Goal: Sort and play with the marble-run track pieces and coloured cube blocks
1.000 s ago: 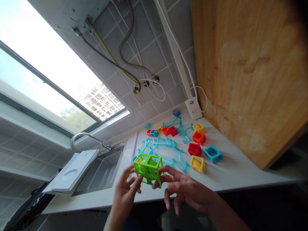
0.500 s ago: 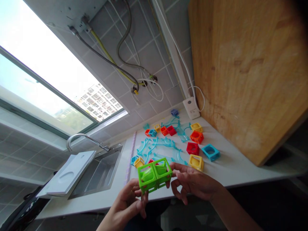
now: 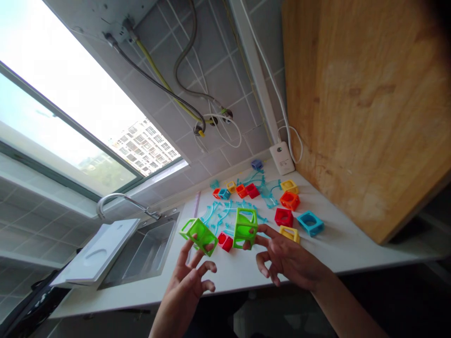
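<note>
Green cubes are spaced apart near the table edge. Two are gripped, singly, by left fingers and right fingers.

Kitchen, by all signs: steel sink with an arched tap at its far edge, pale countertop running right from it, window above it, grey tiled wall and yellow hose up to its right.

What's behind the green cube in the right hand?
Blue see-through track pieces show past the green cube, on the white counter; the cube's solid parts hide whatever lies directly behind them.
</note>
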Available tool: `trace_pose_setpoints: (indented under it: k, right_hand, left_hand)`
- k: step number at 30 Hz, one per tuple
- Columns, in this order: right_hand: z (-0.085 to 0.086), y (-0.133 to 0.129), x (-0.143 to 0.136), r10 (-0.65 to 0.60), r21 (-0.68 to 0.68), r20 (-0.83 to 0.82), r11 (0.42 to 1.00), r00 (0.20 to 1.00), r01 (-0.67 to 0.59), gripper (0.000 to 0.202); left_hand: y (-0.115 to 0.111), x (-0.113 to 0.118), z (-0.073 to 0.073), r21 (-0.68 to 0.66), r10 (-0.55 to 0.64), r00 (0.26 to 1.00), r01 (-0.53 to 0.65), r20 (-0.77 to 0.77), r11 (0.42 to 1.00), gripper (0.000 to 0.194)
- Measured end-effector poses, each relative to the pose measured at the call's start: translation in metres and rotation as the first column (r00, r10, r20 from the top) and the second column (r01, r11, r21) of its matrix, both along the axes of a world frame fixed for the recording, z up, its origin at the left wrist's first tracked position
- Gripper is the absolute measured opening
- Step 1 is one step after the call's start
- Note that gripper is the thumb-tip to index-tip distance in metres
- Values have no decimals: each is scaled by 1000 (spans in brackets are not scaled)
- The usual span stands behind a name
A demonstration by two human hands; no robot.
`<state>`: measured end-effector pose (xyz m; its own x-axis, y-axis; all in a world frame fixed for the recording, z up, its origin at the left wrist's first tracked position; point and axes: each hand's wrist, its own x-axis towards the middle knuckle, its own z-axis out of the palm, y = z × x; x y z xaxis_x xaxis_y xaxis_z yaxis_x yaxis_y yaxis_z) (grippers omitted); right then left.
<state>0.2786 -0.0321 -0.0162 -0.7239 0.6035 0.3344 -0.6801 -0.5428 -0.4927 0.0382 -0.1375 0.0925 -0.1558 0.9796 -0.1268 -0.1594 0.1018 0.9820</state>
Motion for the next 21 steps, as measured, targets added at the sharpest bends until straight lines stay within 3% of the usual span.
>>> trace_pose_setpoints:
  k: [3,6,10,15,21]
  right_hand:
    - [1,-5,-7,67,14,5,998,998,-67,52]
    - [0,-10,-16,143,15,21,990,990,-143,60]
    - [-3,-16,-28,254,29,54,966,966,-255,90]
    - [-6,-17,-33,352,73,59,932,934,-356,116]
    - [-2,-17,-33,343,79,127,932,931,-354,123]
  left_hand:
    - [13,18,-10,8,35,998,-34,-57,999,83]
    - [28,30,-18,104,70,990,-58,-123,993,91]
    - [42,34,-25,115,31,989,-14,-144,993,93]
    - [46,38,-25,47,34,989,-27,-141,999,89]
    - [46,42,-21,19,59,991,-57,-120,998,82]
